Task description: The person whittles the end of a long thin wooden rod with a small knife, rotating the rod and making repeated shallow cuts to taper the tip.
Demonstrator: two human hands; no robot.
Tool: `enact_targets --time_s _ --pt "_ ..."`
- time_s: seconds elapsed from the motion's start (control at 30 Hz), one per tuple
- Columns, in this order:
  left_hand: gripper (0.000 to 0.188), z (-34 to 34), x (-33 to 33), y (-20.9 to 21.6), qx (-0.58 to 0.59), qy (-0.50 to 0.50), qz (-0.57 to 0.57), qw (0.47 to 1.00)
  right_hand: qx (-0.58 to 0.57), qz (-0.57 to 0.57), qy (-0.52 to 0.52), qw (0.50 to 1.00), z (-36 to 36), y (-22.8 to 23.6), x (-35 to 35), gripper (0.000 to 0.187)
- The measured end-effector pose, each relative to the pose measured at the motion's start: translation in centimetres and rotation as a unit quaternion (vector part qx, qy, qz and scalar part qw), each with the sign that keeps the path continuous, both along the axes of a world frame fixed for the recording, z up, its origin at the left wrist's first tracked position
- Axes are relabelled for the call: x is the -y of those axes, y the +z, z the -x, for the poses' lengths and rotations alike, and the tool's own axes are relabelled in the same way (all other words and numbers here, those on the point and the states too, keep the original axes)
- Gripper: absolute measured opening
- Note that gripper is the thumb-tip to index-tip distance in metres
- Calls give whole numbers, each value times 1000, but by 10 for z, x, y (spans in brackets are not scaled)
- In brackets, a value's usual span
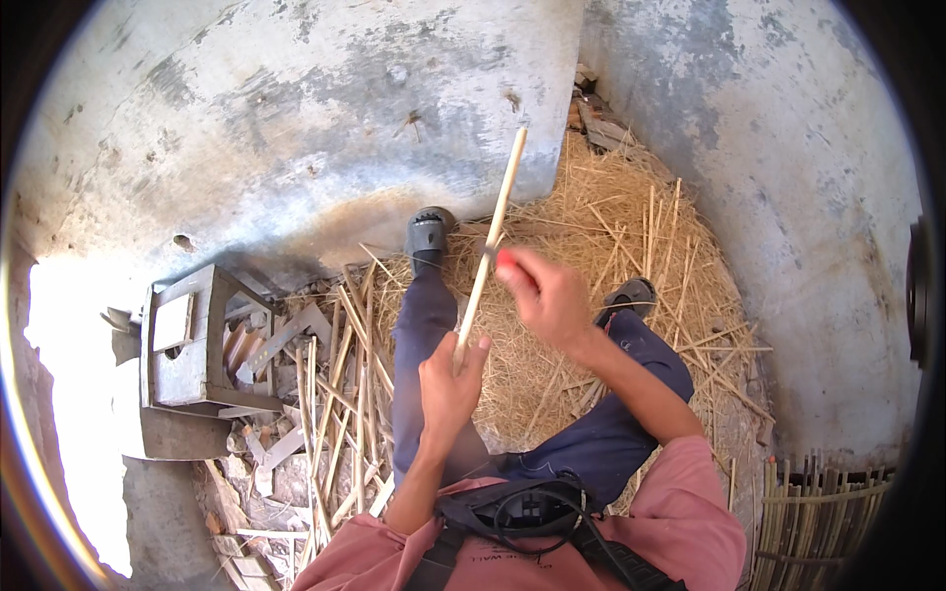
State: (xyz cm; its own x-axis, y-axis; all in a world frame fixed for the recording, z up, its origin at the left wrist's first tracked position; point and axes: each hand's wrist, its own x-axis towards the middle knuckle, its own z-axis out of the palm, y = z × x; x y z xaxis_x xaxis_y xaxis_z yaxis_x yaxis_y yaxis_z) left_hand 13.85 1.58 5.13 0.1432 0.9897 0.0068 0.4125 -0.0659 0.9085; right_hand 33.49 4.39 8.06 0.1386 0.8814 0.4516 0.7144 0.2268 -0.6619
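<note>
My left hand (448,388) is closed round the lower end of a long, pale, peeled stick (506,185). The stick slants up and away from me, its far end in front of the grey wall. In my right hand (554,301) is a small red-handled knife (506,258), mostly covered by the fingers. Its dark blade lies against the stick about midway along, where a thin sliver seems to stand off the wood. Some blur round the blade hides its exact shape.
Straw and shavings (532,384) cover the floor between my legs. Long sticks (320,433) lie to the left, beside a weathered wooden stool (187,340) on its side among rubble. Worn walls (325,89) rise ahead and right. A woven stick panel (818,522) stands at lower right.
</note>
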Motion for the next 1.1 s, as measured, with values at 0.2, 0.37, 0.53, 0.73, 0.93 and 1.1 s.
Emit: enact_targets --time_s 0.2,0.37,0.53,0.73,0.93,1.1 --pt "34 1 3 -9 36 -75 27 996 -206 -67 -2 976 -53 -10 -22 34" --pt "30 9 -3 -14 98 -86 39 991 -179 64 117 975 -38 -11 -2 29" --pt "29 17 -5 -13 210 -138 141 958 -139 115 231 956 -21 -17 9 27" --pt "30 26 -12 -5 262 -157 138 942 -92 105 272 952 1 -19 15 30" --pt "45 22 -14 -5 274 -126 105 948 -43 75 284 955 13 -34 19 29" --pt "42 27 -15 -12 257 -138 83 953 -48 59 251 965 22 -35 21 28"
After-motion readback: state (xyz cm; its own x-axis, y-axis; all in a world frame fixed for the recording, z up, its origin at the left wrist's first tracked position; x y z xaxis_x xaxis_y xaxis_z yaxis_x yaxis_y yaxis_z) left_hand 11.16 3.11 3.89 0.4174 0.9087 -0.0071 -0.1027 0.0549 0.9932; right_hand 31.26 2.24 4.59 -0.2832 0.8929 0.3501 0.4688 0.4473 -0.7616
